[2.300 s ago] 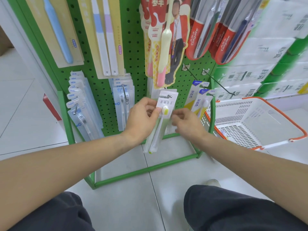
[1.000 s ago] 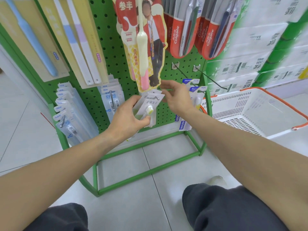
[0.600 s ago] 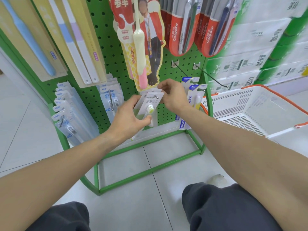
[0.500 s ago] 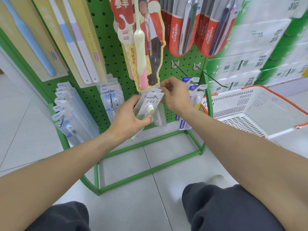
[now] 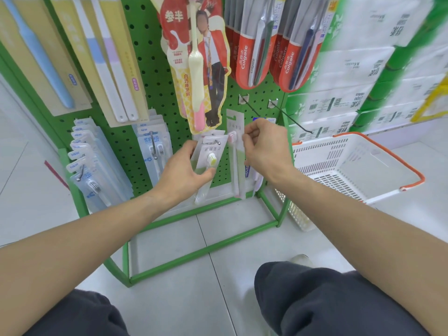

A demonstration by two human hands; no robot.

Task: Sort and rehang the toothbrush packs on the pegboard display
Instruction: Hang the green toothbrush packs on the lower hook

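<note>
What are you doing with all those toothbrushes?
A person is sorting toothbrush packs on a green pegboard. The left hand holds the yellow-bristled pack, which hangs on a hook. The right hand pinches a pink-bristled pack, which is off any hook. Two bare hooks stick out just above. A white basket sits to the right.

Both arms stretched forward, left hand [image 5: 186, 171] gripping, right hand [image 5: 264, 146] pinching
</note>
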